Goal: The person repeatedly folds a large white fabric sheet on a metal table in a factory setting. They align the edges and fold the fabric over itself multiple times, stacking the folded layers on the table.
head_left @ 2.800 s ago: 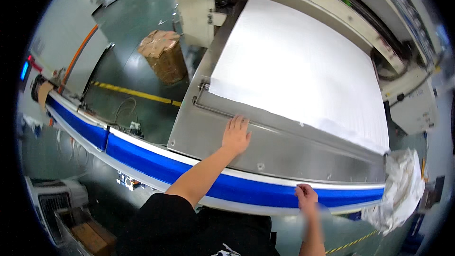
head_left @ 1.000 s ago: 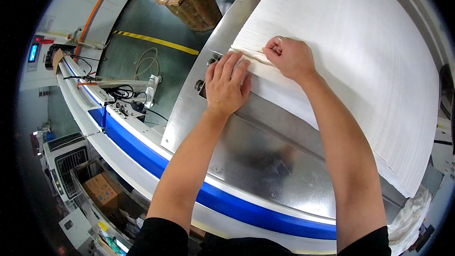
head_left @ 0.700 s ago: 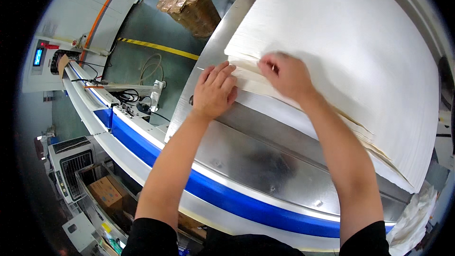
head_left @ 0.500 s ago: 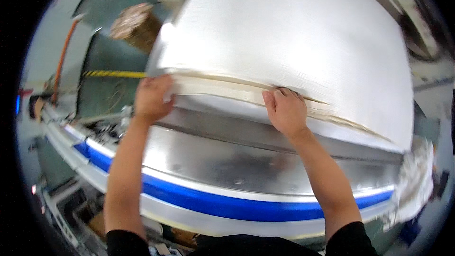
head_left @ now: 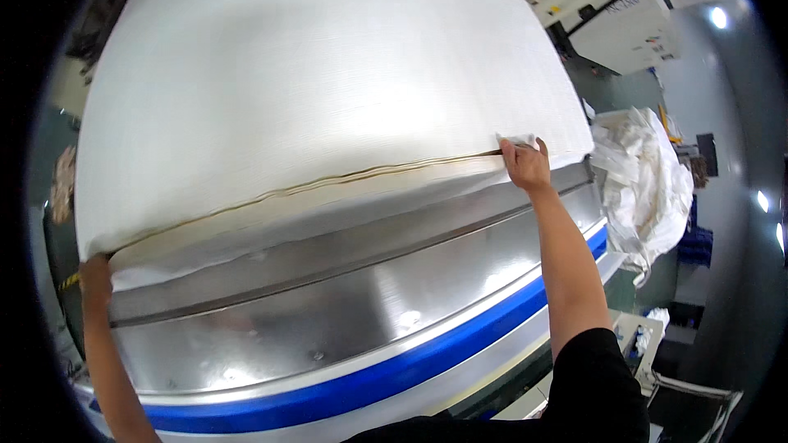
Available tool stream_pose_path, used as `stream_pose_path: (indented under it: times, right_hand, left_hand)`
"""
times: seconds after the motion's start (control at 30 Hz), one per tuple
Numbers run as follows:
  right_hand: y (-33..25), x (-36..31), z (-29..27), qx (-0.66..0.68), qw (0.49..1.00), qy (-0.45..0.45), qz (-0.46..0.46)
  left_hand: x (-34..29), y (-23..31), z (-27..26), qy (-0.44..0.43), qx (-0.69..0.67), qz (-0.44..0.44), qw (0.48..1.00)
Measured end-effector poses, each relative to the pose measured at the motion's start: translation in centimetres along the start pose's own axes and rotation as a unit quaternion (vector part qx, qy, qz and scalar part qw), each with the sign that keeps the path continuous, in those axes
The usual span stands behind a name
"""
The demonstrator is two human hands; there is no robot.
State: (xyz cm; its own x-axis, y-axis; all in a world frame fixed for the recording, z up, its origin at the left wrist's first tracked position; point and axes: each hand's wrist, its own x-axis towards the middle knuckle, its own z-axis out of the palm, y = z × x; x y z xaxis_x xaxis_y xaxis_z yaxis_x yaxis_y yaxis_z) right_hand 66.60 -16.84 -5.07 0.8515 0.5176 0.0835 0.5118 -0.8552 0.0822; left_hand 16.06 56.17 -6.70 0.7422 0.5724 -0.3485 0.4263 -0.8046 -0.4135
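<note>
A broad stack of white cloth [head_left: 328, 74] covers the flat surface before me, with a cream layered strip [head_left: 353, 189] along its near edge. A long wavy gap parts the top layer from this strip. At the left end of the edge, my left hand [head_left: 96, 279] is closed on the cloth's corner; its fingertips are mostly hidden. Farther right, my right hand [head_left: 527, 166] pinches the near edge close to the right corner, and a small flap of cloth stands up at its fingers. Both arms are spread wide.
A bare metal ledge [head_left: 328, 312] runs along my side, bordered by a blue band [head_left: 369, 381]. Crumpled white sheeting [head_left: 644, 184] hangs beyond the right corner. A pale machine cabinet [head_left: 628, 29] stands at the far right, and a metal-framed cart [head_left: 698, 390] at the lower right.
My view has swung to the right. My right hand has slid from the middle of the cloth's edge to near its right end, while my left hand stays at the left end.
</note>
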Motion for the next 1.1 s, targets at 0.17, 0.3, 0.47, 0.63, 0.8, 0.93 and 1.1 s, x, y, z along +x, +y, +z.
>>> stream_pose_path:
  times: [0.17, 0.3, 0.47, 0.63, 0.8, 0.93, 1.1]
  right_hand:
    - [10.3, 0.8, -1.0, -0.109, 0.984, -0.126, 0.056]
    - [18.4, 2.9, 1.3, -0.266, 0.943, -0.199, 0.011]
    - [27.8, 2.6, 0.6, -0.176, 0.937, -0.3, -0.012]
    - [25.4, 2.3, 1.5, -0.273, 0.912, -0.286, 0.109]
    - [26.3, 2.1, -1.0, -0.18, 0.948, -0.24, 0.107]
    - [29.3, 0.9, -6.7, -0.152, 0.968, -0.161, 0.116]
    - [35.5, 0.2, -10.6, -0.17, 0.962, -0.203, 0.062]
  left_hand:
    - [1.8, -0.3, 3.3, 0.004, 0.131, 0.007, 0.991]
    - [-0.4, -7.4, 8.7, 0.054, -0.016, -0.068, 0.996]
    - [1.6, -5.8, 9.1, 0.072, -0.217, -0.081, 0.97]
    - [0.1, -4.6, 8.0, 0.048, -0.364, -0.13, 0.921]
    - [-2.8, -4.5, 0.5, -0.063, 0.032, 0.011, 0.997]
    - [-3.6, 1.1, -9.9, -0.154, 0.024, -0.082, 0.984]
    - [-7.9, -6.0, -10.2, -0.042, 0.051, -0.012, 0.998]
